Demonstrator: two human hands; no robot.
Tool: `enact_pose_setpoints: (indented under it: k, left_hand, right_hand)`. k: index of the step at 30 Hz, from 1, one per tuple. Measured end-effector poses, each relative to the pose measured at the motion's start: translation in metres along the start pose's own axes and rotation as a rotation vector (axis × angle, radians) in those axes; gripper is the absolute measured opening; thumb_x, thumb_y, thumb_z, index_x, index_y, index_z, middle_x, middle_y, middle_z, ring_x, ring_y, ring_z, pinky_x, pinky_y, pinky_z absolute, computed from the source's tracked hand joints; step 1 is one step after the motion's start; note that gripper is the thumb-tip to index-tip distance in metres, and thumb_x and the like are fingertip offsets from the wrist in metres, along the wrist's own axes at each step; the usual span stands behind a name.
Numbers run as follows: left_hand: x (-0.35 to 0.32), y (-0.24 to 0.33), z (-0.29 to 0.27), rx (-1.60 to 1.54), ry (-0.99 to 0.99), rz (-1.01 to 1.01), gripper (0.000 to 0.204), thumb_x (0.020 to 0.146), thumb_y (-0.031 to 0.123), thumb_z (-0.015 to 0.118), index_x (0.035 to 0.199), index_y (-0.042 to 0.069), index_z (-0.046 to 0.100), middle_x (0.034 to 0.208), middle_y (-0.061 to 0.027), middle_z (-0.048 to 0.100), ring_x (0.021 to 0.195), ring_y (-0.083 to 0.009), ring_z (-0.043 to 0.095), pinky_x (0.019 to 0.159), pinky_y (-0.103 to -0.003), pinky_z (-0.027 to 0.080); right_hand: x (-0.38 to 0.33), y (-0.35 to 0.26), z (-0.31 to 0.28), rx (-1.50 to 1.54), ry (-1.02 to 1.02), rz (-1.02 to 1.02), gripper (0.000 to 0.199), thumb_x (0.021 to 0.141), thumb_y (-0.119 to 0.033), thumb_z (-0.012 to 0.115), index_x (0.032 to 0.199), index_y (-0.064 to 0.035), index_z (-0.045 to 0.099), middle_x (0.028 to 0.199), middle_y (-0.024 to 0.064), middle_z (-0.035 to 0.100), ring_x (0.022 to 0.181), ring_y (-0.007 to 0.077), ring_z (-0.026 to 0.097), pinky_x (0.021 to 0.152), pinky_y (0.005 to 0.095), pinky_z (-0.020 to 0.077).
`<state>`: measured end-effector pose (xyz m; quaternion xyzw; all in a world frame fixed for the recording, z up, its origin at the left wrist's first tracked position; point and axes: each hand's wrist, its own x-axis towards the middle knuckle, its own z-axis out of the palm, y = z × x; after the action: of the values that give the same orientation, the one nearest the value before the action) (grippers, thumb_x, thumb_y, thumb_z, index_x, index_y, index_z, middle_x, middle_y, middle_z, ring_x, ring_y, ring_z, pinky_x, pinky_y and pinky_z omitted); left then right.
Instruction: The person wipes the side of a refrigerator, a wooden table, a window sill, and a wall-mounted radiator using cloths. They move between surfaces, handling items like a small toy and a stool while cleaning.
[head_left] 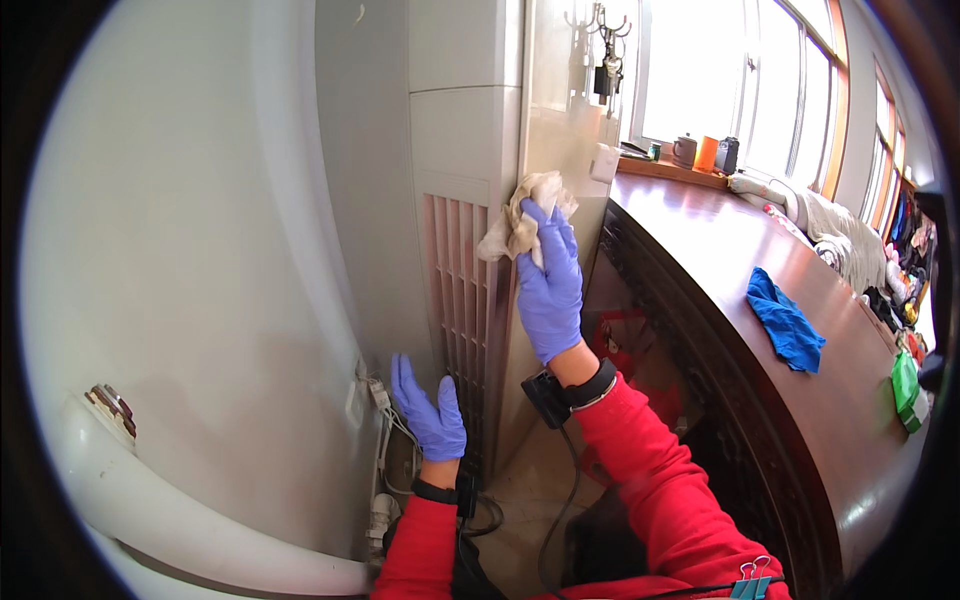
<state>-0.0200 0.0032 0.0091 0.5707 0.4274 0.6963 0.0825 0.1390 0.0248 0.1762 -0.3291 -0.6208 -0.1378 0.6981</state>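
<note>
Purple gloves cover both of my hands. In my right hand (553,288) is a crumpled off-white cloth (540,195), pressed against the edge of a tall white floor-standing air conditioner (465,135). The cloth lies just beside the upper end of the unit's slatted vent (462,270). Lower and to the left, my left hand (430,412) is raised with fingers stretched and thumb apart, holding nothing. It is near the lower part of the vent; whether it touches the unit I cannot tell.
A dark wooden desk (690,220) stands on the right, bearing a blue cloth (785,322) and a green packet (908,392). White pipes (210,510) run along the lower left. Cables (388,440) hang by the wall. Keys (607,70) hang from hooks above.
</note>
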Motion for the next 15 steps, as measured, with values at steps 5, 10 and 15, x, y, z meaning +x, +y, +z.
enact_pose_setpoints:
  k: [5,10,15]
  left_hand:
    - [0.003,-0.003,-0.005,0.044,0.010,0.001,0.071,0.097,0.038,0.060,0.149,-0.003,0.035,0.152,-0.0243,0.035,0.140,-0.0379,0.035,0.116,-0.046,0.028]
    - [0.004,-0.004,-0.002,-0.006,0.011,0.010,0.070,0.098,0.039,0.060,0.149,-0.003,0.036,0.152,-0.0243,0.036,0.140,-0.0378,0.036,0.116,-0.045,0.029]
    - [0.004,-0.004,-0.001,0.004,0.027,0.011,0.070,0.099,0.041,0.058,0.148,-0.005,0.036,0.151,-0.0238,0.036,0.140,-0.0377,0.036,0.116,-0.046,0.028]
  right_hand:
    - [-0.057,-0.014,-0.008,-0.111,-0.119,0.008,0.051,0.084,0.007,0.059,0.133,-0.0088,0.062,0.136,0.0213,0.056,0.131,0.0377,0.051,0.109,0.0418,0.0400]
    - [-0.021,-0.020,-0.021,-0.076,-0.151,-0.159,0.049,0.084,0.007,0.060,0.130,-0.0073,0.064,0.135,0.0206,0.058,0.130,0.0367,0.053,0.109,0.0411,0.0407]
    - [0.050,-0.017,0.003,-0.086,0.019,-0.210,0.049,0.088,0.004,0.056,0.136,-0.0048,0.057,0.137,0.0191,0.056,0.135,0.0384,0.047,0.111,0.0415,0.0374]
